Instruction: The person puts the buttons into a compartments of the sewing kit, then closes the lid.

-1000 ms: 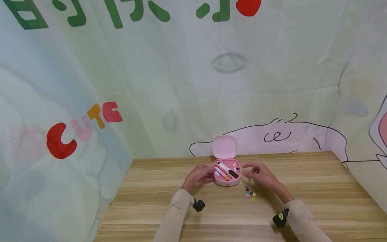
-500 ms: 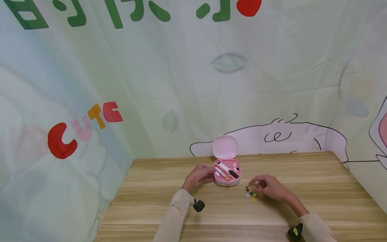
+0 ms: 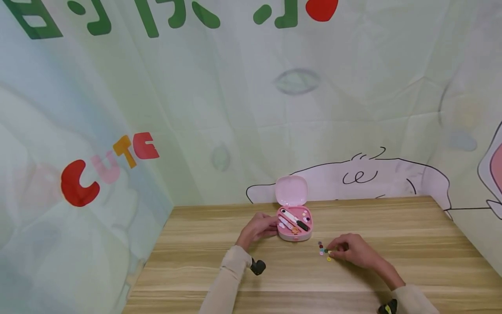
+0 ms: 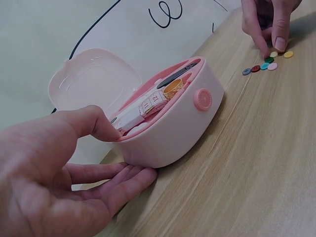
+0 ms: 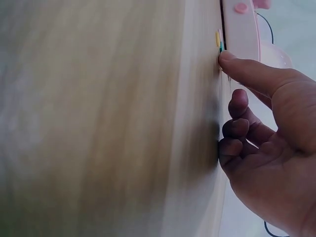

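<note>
Wood tbl (image 3: 294,279) — open pink box (image 3: 289,237), loose btns (image 4: 265,65)

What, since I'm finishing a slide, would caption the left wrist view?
Left grip on an open pink box, right grip down at loose buttons.

Looked forward and down from the head, well back and above the surface (image 3: 251,279), taking in its far edge and both far corners below the backdrop (image 3: 251,100). From the left wrist, peered low, tilted and close past the left fingers (image 4: 131,190) at the pink box (image 4: 170,143), toward the right fingers (image 4: 254,29). From the right wrist, skimmed the surface sideways, close behind the right fingers. Shared pink box and coloured buttons (image 4: 265,66) across all three views.
</note>
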`<action>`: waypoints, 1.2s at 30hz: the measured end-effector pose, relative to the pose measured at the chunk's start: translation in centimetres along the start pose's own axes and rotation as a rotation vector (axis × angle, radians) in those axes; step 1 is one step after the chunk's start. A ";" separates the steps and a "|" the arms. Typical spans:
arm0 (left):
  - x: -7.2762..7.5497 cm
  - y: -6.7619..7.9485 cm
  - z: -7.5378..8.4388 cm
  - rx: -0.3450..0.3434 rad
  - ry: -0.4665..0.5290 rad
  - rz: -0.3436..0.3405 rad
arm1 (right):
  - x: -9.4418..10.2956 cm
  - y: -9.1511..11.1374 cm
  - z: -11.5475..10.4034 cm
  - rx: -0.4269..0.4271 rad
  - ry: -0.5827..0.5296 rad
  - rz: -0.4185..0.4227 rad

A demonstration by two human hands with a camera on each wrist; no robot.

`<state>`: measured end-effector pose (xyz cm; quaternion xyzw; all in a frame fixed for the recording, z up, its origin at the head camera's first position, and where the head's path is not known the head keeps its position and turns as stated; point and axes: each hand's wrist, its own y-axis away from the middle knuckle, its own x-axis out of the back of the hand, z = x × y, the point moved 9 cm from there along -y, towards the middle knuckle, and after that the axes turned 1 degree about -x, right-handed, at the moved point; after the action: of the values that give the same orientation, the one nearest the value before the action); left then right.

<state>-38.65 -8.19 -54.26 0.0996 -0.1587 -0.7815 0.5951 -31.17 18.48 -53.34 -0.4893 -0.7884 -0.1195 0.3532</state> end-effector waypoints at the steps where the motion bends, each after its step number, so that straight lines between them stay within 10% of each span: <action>1: 0.0 0.0 0.0 -0.001 0.000 -0.001 | 0.0 0.0 -0.1 0.009 0.005 0.007; 36: 0.0 0.0 -0.1 0.008 -0.003 0.005 | -0.4 -0.4 0.3 -0.057 -0.043 -0.011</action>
<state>-38.65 -8.21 -54.38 0.1005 -0.1627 -0.7796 0.5964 -31.51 18.19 -53.73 -0.4973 -0.7947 -0.1332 0.3215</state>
